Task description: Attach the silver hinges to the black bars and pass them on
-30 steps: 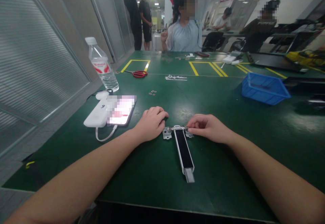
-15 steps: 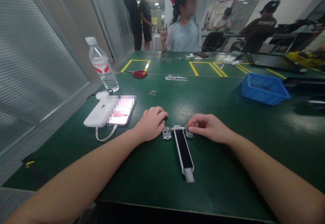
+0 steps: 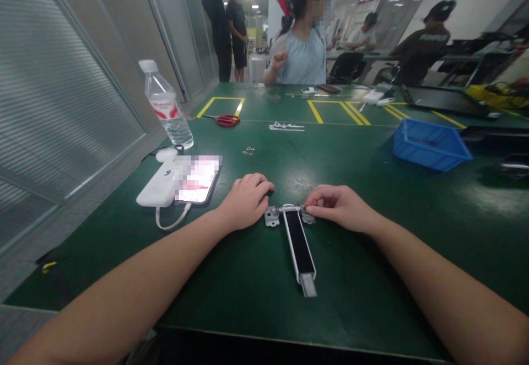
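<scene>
A metal hinge assembly lies on the green table, with a plate on each side and a rod across the top. From it, a white-framed arm with a black strip points toward me and ends in a silver tab. My right hand pinches the rod's right end between thumb and fingertips; any small part there is hidden. Beside the left plate, my left hand lies on the table, index finger and thumb apart, the thumb close to or touching the plate.
Several small metal pieces lie beyond my left hand, with white strips and red-handled scissors farther back. At left are a phone, a white power bank and a water bottle. A blue bin stands at right.
My hands and the hinge assembly look the same. Across the table, the person in light blue has lowered a raised arm and shifted slightly.
</scene>
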Demonstrator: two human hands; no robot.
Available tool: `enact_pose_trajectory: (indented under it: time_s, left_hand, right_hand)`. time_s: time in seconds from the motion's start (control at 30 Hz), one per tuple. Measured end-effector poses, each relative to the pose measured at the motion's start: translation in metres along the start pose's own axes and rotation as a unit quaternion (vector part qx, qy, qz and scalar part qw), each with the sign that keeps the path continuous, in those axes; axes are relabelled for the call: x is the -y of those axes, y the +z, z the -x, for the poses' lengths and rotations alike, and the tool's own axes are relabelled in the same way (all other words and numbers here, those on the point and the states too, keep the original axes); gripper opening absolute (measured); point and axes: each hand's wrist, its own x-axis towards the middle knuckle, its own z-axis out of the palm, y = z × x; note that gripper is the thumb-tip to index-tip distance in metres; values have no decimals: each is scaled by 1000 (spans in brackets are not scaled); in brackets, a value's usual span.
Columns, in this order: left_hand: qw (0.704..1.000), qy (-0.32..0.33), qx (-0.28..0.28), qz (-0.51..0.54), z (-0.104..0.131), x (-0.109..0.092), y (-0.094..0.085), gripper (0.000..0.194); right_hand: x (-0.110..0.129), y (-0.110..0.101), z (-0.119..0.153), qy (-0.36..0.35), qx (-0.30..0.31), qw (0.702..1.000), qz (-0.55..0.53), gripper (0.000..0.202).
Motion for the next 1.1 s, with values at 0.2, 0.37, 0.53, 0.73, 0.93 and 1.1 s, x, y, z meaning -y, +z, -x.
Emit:
enact_pose_trajectory:
  time_s: [0.2, 0.37, 0.53, 0.73, 0.93, 1.1]
  left_hand:
    - [1000, -1, 2, 3, 0, 0, -1, 25]
    - [1000, -1, 1, -2, 0, 0, 0, 24]
    - [1000, -1, 4, -3, 0, 0, -1, 24]
    - [1000, -1, -2, -2, 0, -1, -1, 24]
    - [1000, -1, 4, 0, 0, 0, 0, 25]
    - [1000, 3, -2, 3, 0, 1, 0, 24]
  right_hand:
    - [1, 0, 0, 19, 6, 1000, -11, 28]
    - [4, -1, 0, -2, 11, 998, 56, 25]
    - [4, 0, 0, -7, 11, 998, 55, 23]
    - [4, 1, 0, 6, 9, 1000, 27, 23]
    - [1, 1, 0, -5, 0, 1000, 21, 22]
    - [2, -1, 0, 1, 6, 1000, 13, 24]
